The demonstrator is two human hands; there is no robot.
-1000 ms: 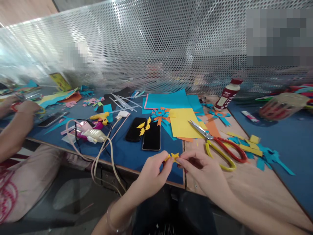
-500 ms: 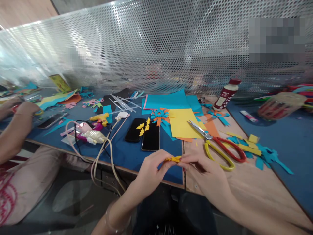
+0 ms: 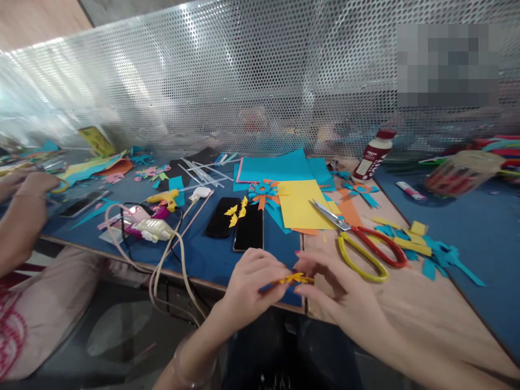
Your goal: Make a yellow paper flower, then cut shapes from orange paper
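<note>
Between finger and thumb, my left hand (image 3: 249,281) pinches a small folded yellow paper piece (image 3: 298,278) just over the table's front edge. My right hand (image 3: 345,290) is around the paper's right end, its thumb and fingers spread apart. Beyond my hands lie two black phones (image 3: 248,230); small yellow paper cut-outs (image 3: 233,215) rest on them. Large scissors (image 3: 357,235) with one red and one yellow handle lie open-bladed to the right. A yellow paper sheet (image 3: 304,203) and a blue-and-orange paper flower (image 3: 262,190) are behind.
On the left are a yellow glue gun (image 3: 164,198), a power strip with cables (image 3: 156,230), and another person's arm (image 3: 28,211). Blue sheets (image 3: 276,169), a bottle (image 3: 371,157), a plastic jar (image 3: 463,172) and paper scraps (image 3: 442,254) stand or lie farther off. A perforated metal screen (image 3: 260,70) runs behind.
My right fingers have spread apart from their pinch on the yellow paper piece. Both hands and the paper sit slightly lower in view, with my left hand still pinching it.
</note>
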